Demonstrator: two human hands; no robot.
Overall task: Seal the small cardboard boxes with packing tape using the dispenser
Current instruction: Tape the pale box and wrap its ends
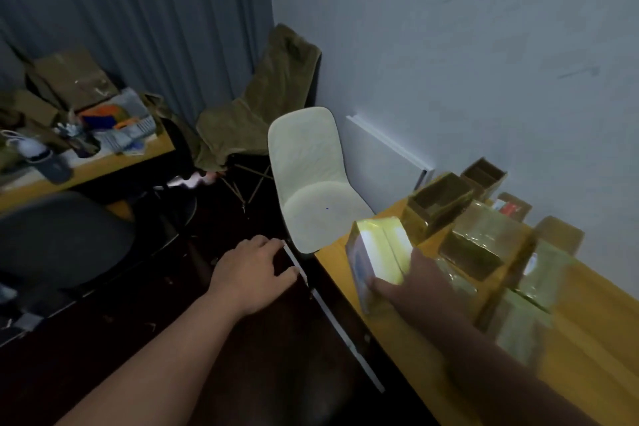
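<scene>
My right hand [411,284] grips a small cardboard box [377,256] with a glossy, taped face, holding it above the near left corner of the yellow table [432,367]. Behind it, several more small cardboard boxes [484,239] are piled on the table, some wrapped in shiny tape and two standing with open tops [439,201]. My left hand [256,266] hovers over the dark floor to the left of the table, fingers relaxed and holding nothing. No tape dispenser is in sight.
A white chair [311,176] stands just beyond the table's corner, with an olive folding chair [262,107] behind it. A black office chair [58,239] sits at the left. A second cluttered table [86,166] is at the far left, before a grey curtain.
</scene>
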